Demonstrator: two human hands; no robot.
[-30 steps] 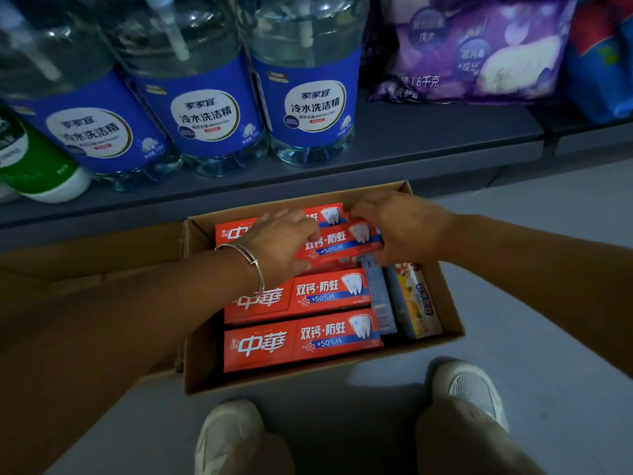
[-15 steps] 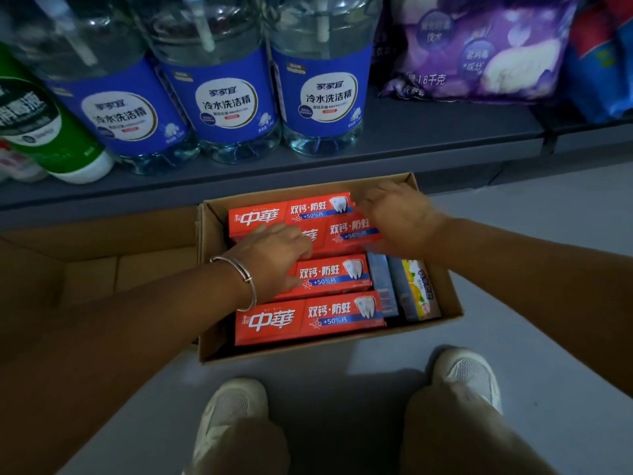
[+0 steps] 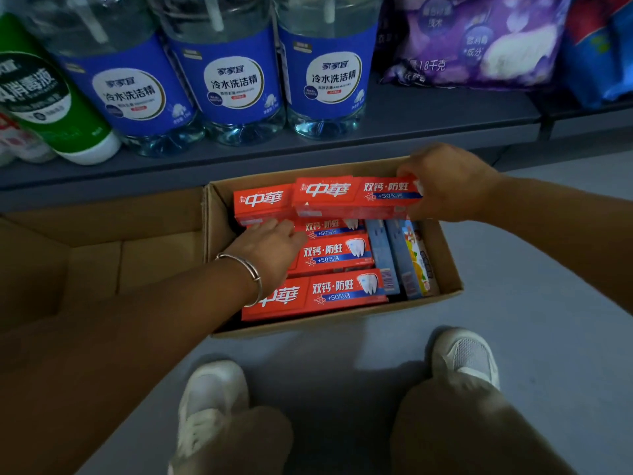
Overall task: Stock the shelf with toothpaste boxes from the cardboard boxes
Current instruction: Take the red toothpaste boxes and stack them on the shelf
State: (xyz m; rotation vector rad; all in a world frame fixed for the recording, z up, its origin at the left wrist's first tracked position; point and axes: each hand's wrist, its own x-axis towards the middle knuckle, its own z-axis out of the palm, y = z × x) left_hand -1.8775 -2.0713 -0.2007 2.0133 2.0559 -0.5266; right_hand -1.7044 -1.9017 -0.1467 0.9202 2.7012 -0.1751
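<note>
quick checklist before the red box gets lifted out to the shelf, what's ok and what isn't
1. Right hand grips the raised red toothpaste box by its right end: ok.
2. Raised box sits above the other red toothpaste boxes: ok.
3. Left hand holds a box of its own: not ok, its fingers lie on the packed boxes, gripping nothing.
4. Raised box is single, not two stuck together: cannot tell.
5. Free shelf space for it: not ok here, the shelf above the cardboard box shows detergent bottles and a purple bag.
</note>
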